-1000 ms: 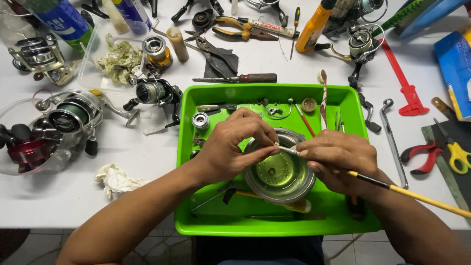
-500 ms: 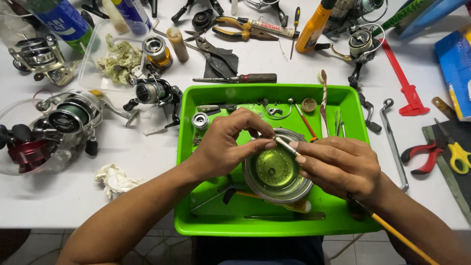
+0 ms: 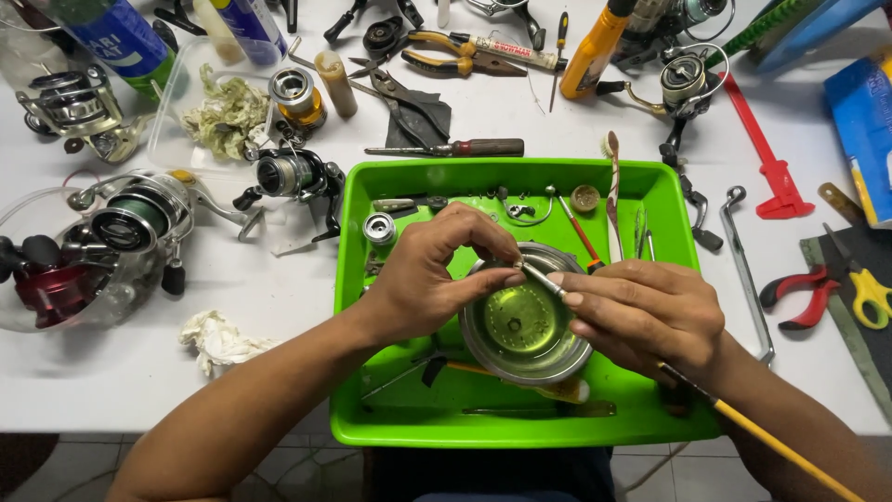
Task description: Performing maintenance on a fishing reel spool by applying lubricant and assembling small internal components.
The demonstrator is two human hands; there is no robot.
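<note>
Green tray at the worktop's near edge: left hand pinches a tiny part, right hand grips a yellow-handled brush over the steel bowl; cleaning step, careful dabbing likely next.

The tray sits on the desk in front of me. A bowl lies in the tray, under my left hand and right hand. Fishing reels lie left of the tray. A screwdriver lies behind it. Pliers lie to the right.
</note>
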